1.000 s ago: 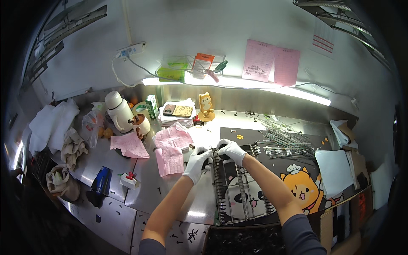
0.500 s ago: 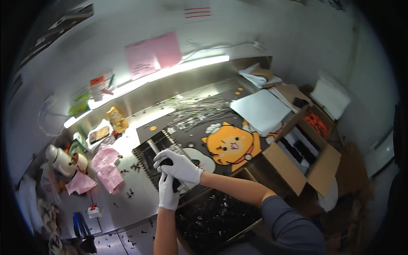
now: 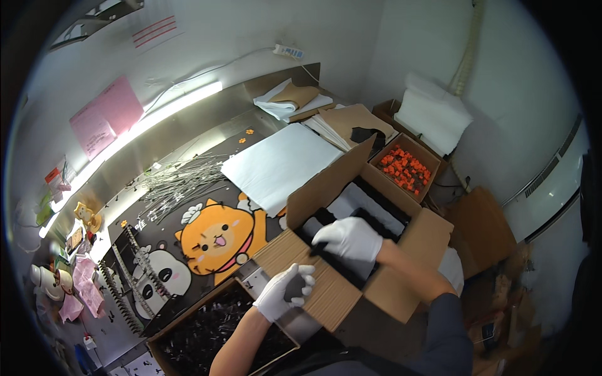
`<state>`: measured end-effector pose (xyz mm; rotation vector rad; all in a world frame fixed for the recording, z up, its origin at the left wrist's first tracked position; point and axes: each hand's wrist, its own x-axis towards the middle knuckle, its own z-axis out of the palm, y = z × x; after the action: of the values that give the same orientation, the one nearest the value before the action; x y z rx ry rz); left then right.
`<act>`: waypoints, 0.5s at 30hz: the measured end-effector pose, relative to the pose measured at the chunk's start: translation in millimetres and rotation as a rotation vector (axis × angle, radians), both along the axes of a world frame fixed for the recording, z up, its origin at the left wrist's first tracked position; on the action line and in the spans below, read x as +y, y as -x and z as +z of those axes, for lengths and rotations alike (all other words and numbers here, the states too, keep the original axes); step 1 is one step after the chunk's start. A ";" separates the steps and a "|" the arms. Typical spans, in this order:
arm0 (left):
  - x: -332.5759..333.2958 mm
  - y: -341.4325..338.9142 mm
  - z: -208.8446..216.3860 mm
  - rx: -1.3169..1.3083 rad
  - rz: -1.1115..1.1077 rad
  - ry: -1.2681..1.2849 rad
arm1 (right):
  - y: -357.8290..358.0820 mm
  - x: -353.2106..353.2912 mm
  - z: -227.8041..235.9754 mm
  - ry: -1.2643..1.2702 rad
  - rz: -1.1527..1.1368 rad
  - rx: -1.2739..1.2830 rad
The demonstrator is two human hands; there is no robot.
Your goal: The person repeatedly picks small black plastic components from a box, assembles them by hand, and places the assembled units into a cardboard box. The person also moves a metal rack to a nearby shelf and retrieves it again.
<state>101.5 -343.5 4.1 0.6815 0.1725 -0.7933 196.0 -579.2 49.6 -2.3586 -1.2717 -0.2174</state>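
Note:
My right hand [image 3: 352,240], in a white glove, is over an open cardboard box [image 3: 390,294]. Its fingers are closed, and small black pieces [image 3: 316,246] stick out beneath the fingertips; their exact kind I cannot make out. Inside the box, black bundles [image 3: 370,219] lie between white-grey sheets [image 3: 360,202]. My left hand [image 3: 285,293], also gloved, hovers beside the box's near left flap [image 3: 313,266], empty, with fingers apart and curled. Below it stands a cardboard box [image 3: 194,310] full of small black parts, partly covered by my left forearm.
A dark mat [image 3: 150,235] with cartoon animals covers the bench. On it are a toothed metal rack [image 3: 135,276] and thin rods [image 3: 182,178]. White sheets [image 3: 282,166] lie behind the open box. Orange parts fill another box [image 3: 404,169]; pink paper [image 3: 88,282] is far left.
My hands were together over the rack, around something black; now they are apart and farther right. My right hand has moved over the open box. The view has turned right.

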 end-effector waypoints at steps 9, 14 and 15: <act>-121.7 -114.2 -12.1 0.057 0.250 -0.217 | -173.2 -159.5 -130.6 0.710 -0.234 0.203; -131.8 -127.5 -18.9 0.111 0.313 -0.198 | -159.8 -164.1 -121.7 0.679 -0.061 0.041; -135.0 -128.8 -22.3 0.133 0.318 -0.178 | -158.2 -167.2 -123.1 0.656 -0.073 0.074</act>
<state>230.3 -478.4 -18.1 0.7467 0.4655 -0.5209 354.2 -746.4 -73.4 -2.9191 -1.3698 0.3136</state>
